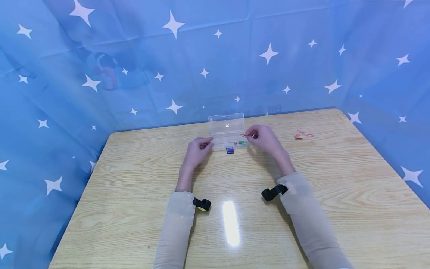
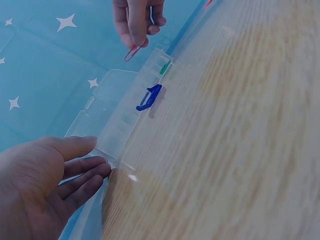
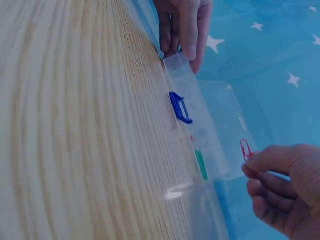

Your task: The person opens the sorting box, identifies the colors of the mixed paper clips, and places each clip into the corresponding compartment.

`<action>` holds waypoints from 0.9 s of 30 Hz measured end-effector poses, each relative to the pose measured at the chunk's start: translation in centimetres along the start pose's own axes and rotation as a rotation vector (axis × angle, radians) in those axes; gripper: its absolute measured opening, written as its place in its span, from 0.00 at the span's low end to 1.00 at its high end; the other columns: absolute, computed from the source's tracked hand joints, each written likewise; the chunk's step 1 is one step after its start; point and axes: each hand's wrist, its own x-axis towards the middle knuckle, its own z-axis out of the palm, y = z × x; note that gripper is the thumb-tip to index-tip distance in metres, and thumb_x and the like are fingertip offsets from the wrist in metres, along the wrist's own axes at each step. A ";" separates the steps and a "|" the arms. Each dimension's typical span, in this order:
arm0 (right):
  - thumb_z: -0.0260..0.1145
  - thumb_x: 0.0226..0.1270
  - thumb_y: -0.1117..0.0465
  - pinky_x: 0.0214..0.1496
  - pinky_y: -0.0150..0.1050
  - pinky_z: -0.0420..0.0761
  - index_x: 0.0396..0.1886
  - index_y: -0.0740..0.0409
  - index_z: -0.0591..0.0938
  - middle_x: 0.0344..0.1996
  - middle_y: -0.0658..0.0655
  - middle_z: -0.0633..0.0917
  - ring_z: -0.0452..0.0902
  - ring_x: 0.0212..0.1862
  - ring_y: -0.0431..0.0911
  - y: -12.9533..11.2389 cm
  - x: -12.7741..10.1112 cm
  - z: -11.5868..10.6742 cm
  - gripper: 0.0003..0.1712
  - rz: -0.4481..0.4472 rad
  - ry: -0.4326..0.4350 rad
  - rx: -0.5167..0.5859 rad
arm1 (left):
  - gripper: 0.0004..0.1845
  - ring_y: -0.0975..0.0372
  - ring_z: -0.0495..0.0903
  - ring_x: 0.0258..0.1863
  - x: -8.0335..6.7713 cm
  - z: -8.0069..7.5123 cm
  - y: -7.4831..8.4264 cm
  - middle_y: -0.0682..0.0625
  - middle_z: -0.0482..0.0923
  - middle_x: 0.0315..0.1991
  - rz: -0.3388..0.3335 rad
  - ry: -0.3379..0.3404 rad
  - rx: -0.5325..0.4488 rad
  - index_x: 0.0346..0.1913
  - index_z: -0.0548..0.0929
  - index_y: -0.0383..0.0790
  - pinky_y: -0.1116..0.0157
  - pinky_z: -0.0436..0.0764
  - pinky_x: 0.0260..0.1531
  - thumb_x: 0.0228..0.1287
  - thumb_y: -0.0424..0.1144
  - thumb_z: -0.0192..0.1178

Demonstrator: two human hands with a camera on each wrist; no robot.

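A clear plastic box [image 1: 220, 140] lies on the table with its lid [image 1: 227, 124] raised at the back. My left hand [image 1: 198, 151] holds the box's left end, thumb on one side and fingers on the other in the left wrist view [image 2: 55, 180]. Between thumb and fingertips, my right hand [image 1: 265, 139] pinches a red paper clip [image 3: 245, 149] above the box's right part. A blue latch [image 3: 180, 107] sits at the front of the box. Green pieces [image 1: 242, 142] and a small red one [image 1: 235, 143] show inside the right part; their exact kind is unclear.
Several red and pink paper clips [image 1: 299, 138] lie loose on the wooden table [image 1: 134, 209] to the right of the box. Behind the table hangs a blue cloth [image 1: 201, 52] with white stars. Each forearm wears a black camera mount [image 1: 202, 204].
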 end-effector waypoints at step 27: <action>0.64 0.73 0.65 0.46 0.47 0.81 0.45 0.65 0.86 0.40 0.60 0.86 0.81 0.42 0.52 -1.1 1.4 2.8 0.08 -0.014 -0.046 0.032 | 0.16 0.55 0.82 0.48 0.2 0.1 -0.2 0.42 0.83 0.48 0.008 0.008 0.007 0.59 0.84 0.34 0.62 0.82 0.51 0.73 0.35 0.61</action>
